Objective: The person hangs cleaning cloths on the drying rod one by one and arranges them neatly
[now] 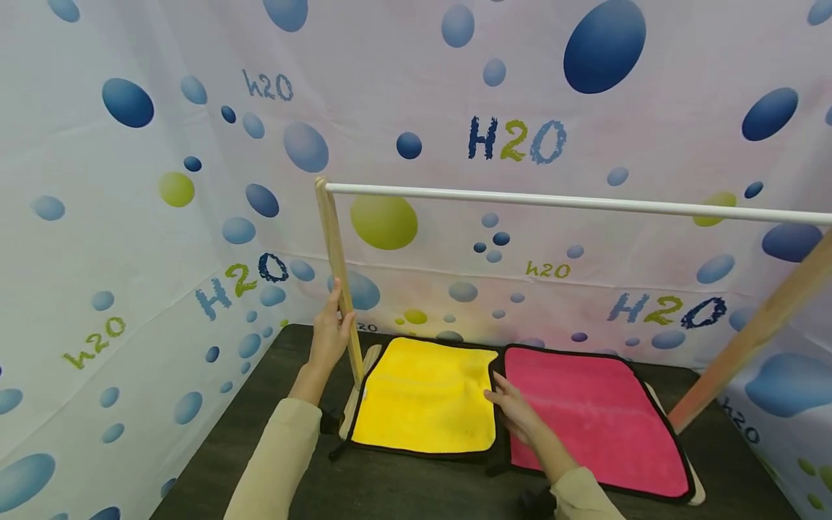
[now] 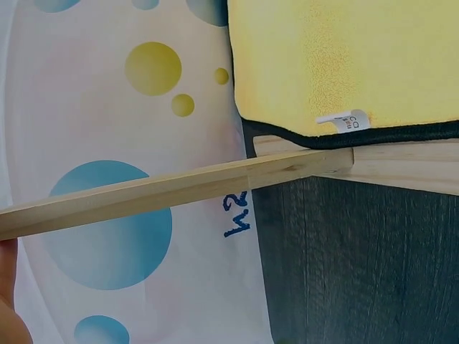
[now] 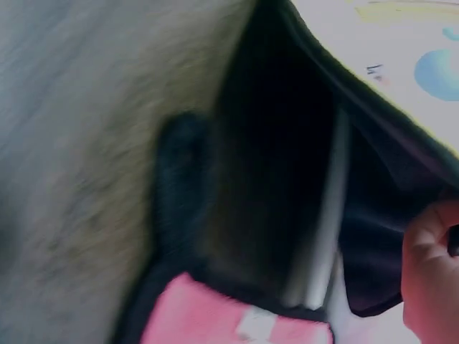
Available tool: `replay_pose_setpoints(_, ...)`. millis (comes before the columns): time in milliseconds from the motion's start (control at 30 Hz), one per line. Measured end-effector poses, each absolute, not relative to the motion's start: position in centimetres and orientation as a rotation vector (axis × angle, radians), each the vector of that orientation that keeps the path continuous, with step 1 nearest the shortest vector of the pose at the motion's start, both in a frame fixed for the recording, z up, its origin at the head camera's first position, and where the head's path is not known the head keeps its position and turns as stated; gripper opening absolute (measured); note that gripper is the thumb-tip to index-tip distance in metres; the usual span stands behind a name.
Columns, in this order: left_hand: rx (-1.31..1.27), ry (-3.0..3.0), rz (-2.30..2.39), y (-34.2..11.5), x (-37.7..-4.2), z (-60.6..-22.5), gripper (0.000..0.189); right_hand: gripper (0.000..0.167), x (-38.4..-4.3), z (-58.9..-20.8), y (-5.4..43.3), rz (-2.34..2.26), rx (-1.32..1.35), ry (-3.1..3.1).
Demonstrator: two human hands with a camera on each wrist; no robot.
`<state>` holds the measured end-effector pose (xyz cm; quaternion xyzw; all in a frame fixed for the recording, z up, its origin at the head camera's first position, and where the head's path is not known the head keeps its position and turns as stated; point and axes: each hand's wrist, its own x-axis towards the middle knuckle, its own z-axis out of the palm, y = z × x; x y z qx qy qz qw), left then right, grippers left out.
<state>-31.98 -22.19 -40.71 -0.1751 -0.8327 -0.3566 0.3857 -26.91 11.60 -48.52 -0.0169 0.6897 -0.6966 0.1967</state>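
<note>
My left hand (image 1: 330,336) grips an upright wooden post (image 1: 334,253) of a rack partway up. In the left wrist view only part of that hand shows at the lower left edge, against the post (image 2: 179,188). A yellow cloth mat (image 1: 422,397) with black edging lies beside the foot of the post, a small white tag on its left side. My right hand (image 1: 515,408) pinches the mat's right edge. In the right wrist view that edge is lifted, and the mat's dark underside (image 3: 373,236) shows beside my right hand (image 3: 434,269).
A pink mat (image 1: 585,419) with black edging lies to the right. Above both mats runs a white rod (image 1: 552,201), joined to the left post and reaching a right wooden post (image 1: 754,332). Dark wood tabletop (image 1: 390,491) lies below, and a bubble-printed curtain (image 1: 403,87) surrounds it.
</note>
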Motion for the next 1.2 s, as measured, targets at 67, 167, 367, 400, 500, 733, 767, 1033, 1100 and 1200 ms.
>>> replay_pose_setpoints(67, -0.449, -2.129, -0.917, -22.0, -32.0, -40.8, 0.09, 0.069, -27.0, -47.7, 11.5, -1.983, -0.079, 1.882)
replay_pose_setpoints(167, -0.454, -2.131, -0.921, -21.7, -32.1, -40.9, 0.09, 0.067, -27.2, -46.5, 11.1, -2.034, -0.127, 1.811)
replay_pose_setpoints(367, -0.448, -2.122, -0.926, -21.7, -32.2, -41.1, 0.089, 0.065, -27.1, -43.5, 10.9, -2.091, -0.287, 1.685)
replay_pose_setpoints(400, -0.449, -2.116, -0.929, -21.7, -32.2, -41.0, 0.088, 0.066, -27.0, -42.9, 10.9, -2.09, -0.307, 1.687)
replay_pose_setpoints(500, -0.453, -2.09, -0.927, -21.9, -32.2, -41.1, 0.087, 0.068, -26.9, -41.5, 11.0, -2.096, -0.339, 1.681)
replay_pose_setpoints(733, -0.498, -2.018, -0.94, -22.5, -32.3, -40.9, 0.087, 0.069, -26.5, -38.5, 11.4, -2.115, -0.381, 1.68)
replay_pose_setpoints(767, -0.51, -2.018, -0.943, -22.6, -32.3, -40.8, 0.087, 0.069, -26.4, -38.1, 11.5, -2.118, -0.388, 1.681)
replay_pose_setpoints(1033, -0.602, -2.071, -1.013, -23.2, -32.0, -40.3, 0.083, 0.067, -25.6, -35.6, 12.7, -2.138, -0.465, 1.676)
replay_pose_setpoints(1100, -0.614, -2.086, -1.018, -23.3, -31.9, -40.3, 0.084, 0.067, -25.4, -34.8, 13.1, -2.15, -0.492, 1.659)
replay_pose_setpoints(1200, -0.614, -2.105, -1.015, -23.4, -31.9, -40.4, 0.086, 0.067, -25.1, -33.5, 13.6, -2.168, -0.541, 1.629)
